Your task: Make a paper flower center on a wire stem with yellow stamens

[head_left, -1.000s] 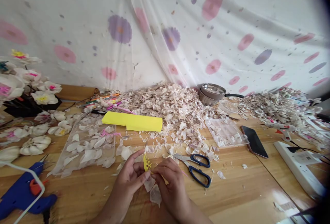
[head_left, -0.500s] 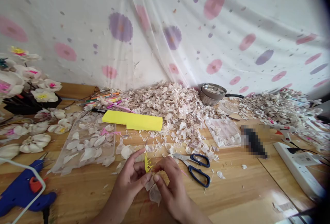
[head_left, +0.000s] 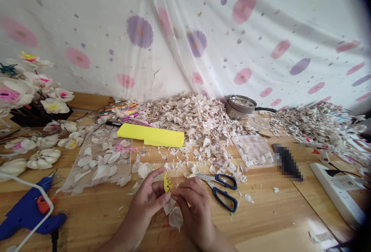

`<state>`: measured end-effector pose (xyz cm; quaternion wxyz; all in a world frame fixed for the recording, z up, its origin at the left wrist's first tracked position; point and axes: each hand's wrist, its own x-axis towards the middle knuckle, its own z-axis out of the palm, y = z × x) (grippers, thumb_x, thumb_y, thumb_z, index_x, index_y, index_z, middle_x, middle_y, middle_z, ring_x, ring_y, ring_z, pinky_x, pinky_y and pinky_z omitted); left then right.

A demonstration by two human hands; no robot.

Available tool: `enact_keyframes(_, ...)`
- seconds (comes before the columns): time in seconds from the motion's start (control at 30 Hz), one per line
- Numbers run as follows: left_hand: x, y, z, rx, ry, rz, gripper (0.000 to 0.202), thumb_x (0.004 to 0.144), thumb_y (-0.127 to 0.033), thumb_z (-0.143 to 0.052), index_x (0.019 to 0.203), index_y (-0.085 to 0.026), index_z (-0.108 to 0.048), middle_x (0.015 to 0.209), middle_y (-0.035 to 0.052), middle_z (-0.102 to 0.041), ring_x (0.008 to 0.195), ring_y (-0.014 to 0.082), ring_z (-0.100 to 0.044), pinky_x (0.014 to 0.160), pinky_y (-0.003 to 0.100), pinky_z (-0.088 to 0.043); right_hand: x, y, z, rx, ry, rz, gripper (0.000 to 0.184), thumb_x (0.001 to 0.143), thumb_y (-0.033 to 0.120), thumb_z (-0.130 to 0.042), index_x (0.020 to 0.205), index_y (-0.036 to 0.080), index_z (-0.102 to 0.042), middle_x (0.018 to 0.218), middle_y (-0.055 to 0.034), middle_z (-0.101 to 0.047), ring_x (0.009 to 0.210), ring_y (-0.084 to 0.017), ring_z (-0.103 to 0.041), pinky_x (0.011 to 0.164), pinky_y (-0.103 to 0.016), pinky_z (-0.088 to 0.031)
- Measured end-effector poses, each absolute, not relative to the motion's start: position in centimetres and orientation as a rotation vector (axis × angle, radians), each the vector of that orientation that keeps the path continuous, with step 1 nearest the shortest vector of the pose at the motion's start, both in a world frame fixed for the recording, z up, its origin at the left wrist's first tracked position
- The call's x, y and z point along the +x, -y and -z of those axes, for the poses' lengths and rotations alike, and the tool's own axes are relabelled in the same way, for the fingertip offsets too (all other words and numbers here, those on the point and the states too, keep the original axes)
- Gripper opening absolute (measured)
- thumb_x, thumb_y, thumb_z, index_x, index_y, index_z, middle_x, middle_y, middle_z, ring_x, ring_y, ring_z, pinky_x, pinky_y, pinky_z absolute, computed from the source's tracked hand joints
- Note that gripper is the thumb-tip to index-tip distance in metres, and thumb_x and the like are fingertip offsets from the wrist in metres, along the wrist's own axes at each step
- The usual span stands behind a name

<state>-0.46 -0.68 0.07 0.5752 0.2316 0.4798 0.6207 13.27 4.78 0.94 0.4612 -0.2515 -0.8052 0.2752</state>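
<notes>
A small fringed yellow strip (head_left: 166, 182) stands up between the fingers of my left hand (head_left: 143, 207), thumb and fingers closed on it. My right hand (head_left: 195, 209) meets it at the strip's lower end, its thumb and fingers pinched together; what is between those fingertips is hidden. Just beneath both hands are pale, thin petals (head_left: 176, 218); whether they are held or lie on the table I cannot tell. Dark-blue-handled scissors (head_left: 224, 198) lie partly opened, just right of my right hand. Beyond the hands rests a folded bright yellow sheet (head_left: 150, 135).
A large heap of dried petals (head_left: 188, 118) fills the back. On the left are a blue glue gun (head_left: 29, 209), a petal-strewn plastic tray (head_left: 69, 184) and white flowers (head_left: 43, 158). To the right stand a compartment box (head_left: 253, 150), metal bowls (head_left: 242, 104) and a power strip (head_left: 337, 194).
The whole view has shifted slightly to the right. My right fingers have curled closer together at the yellow strip's lower end. My left hand keeps its hold.
</notes>
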Motion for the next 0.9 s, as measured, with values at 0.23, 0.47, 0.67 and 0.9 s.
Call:
enact_keyframes(0.23,-0.5,0.9,-0.5,0.676,-1.187,-1.443,0.068,0.074,-0.034,-0.072,0.129,-0.018,-0.035,0.071,-0.0012,-0.062,0.068,0.0153,-0.055,0.065,0.026,-0.042,13.3,-4.8,-0.8,-0.696,2.013,-0.699,0.017,0.092,0.016,-0.05,0.077,0.019,-0.057,0.07,-0.0017,-0.06,0.069,-0.017,-0.051,0.065,-0.028,-0.039)
enact_keyframes(0.47,-0.4,1.0,-0.3,0.776,-1.278,-1.429,0.065,0.075,-0.037,-0.069,0.127,-0.018,-0.036,0.067,-0.0022,-0.059,0.065,0.0158,-0.053,0.062,0.026,-0.042,13.2,-4.6,-0.6,-0.83,2.104,-0.677,0.023,0.092,0.017,-0.046,0.07,0.019,-0.049,0.068,-0.002,-0.055,0.068,-0.018,-0.049,0.062,-0.027,-0.035)
enact_keyframes(0.67,-0.2,0.8,-0.6,0.796,-1.312,-1.393,0.066,0.073,-0.039,-0.07,0.126,-0.018,-0.037,0.068,-0.0015,-0.06,0.065,0.0172,-0.055,0.062,0.027,-0.043,13.3,-4.4,-0.3,-0.893,2.108,-0.698,0.023,0.091,0.016,-0.045,0.068,0.019,-0.047,0.067,-0.001,-0.055,0.065,-0.016,-0.049,0.06,-0.026,-0.036)
enact_keyframes(0.9,-0.2,0.5,-1.4,0.466,-1.212,-1.438,0.073,0.066,-0.034,-0.079,0.126,-0.019,-0.041,0.079,0.002,-0.066,0.076,0.0183,-0.06,0.07,0.028,-0.045,13.7,-5.4,-2.1,-0.977,1.725,-0.809,0.029,0.097,0.033,-0.04,0.072,0.021,-0.05,0.063,0.0007,-0.052,0.057,-0.014,-0.05,0.051,-0.024,-0.039)
